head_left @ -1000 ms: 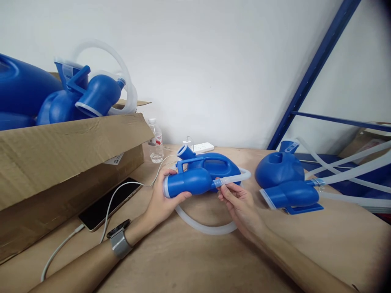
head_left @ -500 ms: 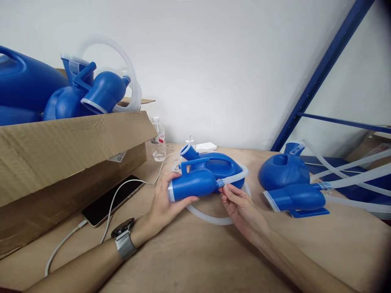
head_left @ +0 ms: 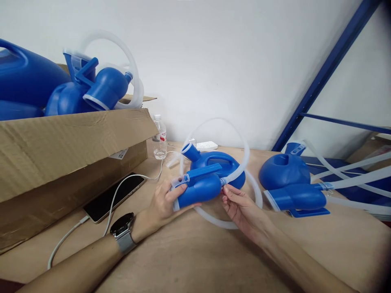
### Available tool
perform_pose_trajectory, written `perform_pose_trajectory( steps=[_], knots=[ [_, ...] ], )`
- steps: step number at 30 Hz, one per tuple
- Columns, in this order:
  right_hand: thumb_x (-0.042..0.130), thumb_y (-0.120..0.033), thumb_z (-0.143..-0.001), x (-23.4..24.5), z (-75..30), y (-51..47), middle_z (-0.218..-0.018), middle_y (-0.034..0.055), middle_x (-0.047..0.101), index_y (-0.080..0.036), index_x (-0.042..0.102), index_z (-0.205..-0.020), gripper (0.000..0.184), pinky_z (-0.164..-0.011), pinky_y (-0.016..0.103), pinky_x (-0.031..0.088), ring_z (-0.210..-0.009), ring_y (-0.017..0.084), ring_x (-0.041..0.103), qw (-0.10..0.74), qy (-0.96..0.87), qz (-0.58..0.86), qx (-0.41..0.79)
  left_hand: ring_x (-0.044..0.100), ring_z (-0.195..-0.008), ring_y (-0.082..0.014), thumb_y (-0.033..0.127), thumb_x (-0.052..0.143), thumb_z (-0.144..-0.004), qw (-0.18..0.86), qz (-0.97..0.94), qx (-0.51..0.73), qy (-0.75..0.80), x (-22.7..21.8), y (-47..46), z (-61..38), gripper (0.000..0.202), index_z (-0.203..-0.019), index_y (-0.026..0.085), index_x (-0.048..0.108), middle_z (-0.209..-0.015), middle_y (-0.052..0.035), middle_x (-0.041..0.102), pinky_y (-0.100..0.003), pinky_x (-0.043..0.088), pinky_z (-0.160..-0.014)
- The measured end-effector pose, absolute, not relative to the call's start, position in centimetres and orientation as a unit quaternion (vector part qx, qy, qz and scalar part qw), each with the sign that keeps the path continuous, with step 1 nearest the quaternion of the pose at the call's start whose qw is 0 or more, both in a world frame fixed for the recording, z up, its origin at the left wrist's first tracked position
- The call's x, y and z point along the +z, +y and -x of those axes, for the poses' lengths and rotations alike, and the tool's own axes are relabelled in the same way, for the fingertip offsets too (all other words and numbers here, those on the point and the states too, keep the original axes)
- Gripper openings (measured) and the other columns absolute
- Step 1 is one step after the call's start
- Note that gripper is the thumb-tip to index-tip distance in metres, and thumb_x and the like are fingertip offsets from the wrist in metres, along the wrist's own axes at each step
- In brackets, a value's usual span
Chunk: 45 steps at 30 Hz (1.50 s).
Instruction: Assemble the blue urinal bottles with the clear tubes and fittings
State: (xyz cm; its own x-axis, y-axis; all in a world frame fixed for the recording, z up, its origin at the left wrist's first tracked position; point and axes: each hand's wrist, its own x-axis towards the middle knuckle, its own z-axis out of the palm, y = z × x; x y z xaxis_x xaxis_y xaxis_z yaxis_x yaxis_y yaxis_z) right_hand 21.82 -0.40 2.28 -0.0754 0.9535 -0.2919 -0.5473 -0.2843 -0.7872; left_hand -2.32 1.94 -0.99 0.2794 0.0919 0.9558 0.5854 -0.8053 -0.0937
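Observation:
My left hand [head_left: 163, 201] is closed round a blue plastic funnel piece [head_left: 200, 188], held just above the wooden table [head_left: 195, 256]. My right hand [head_left: 236, 203] pinches the joint where a clear white tube [head_left: 241, 162] meets the funnel's narrow end. The tube loops up over and round a blue jug [head_left: 221, 162] with a handle, which sits right behind the funnel. A watch is on my left wrist.
An open cardboard box [head_left: 61, 146] at left holds several blue jugs and tubes. A phone [head_left: 114, 196] on a white cable lies beside it. A water bottle [head_left: 159, 137] and a power strip [head_left: 206, 145] stand by the wall. Another blue jug set [head_left: 290, 185] with tubes lies right, by blue shelving [head_left: 324, 73].
My left hand has turned the funnel so its flat clip faces up. The tube has swung up from the table into a tall loop over the jug.

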Motion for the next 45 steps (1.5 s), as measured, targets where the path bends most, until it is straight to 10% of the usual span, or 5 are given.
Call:
perform_pose_trajectory(
  steps=[45],
  knots=[
    [0.101,-0.041,-0.059,1.2,-21.4,-0.1,-0.076,-0.0028,0.068,-0.022,0.075,-0.076,0.037,-0.070,0.023,0.053,-0.069,0.010,0.060,0.569,-0.299,0.355,0.679,0.073,-0.097,-0.0257,0.047,0.088,-0.079,0.053,0.751,-0.573,-0.323,-0.3,1.3,1.3,0.062,-0.124,0.024,0.052,-0.108,-0.0068,0.071,-0.040,0.061,-0.083]
  ],
)
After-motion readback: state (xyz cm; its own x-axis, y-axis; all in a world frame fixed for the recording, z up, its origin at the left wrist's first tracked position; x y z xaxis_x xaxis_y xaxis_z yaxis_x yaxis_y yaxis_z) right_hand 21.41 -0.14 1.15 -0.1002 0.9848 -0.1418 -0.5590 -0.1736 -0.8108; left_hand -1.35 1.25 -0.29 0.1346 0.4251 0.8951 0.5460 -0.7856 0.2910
